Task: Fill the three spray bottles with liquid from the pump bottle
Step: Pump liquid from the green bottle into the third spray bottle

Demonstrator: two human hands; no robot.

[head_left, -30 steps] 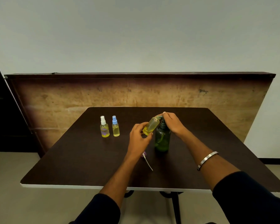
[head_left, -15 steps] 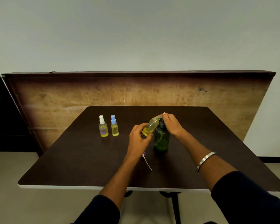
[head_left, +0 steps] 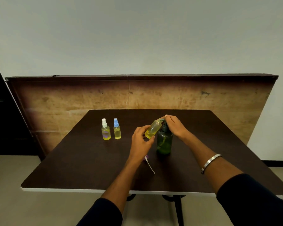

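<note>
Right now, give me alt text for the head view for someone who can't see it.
A left hand tilts an uncapped spray bottle of yellow liquid against the spout of a green pump bottle, while the right hand rests on the pump head. Two capped spray bottles stand on the dark table to the left, and a loose sprayer top lies near the left wrist.

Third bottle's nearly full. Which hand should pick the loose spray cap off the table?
Left, probably, once the bottle is set down: the spray cap lies just under the left hand. The right hand rests on the pump bottle.
</note>
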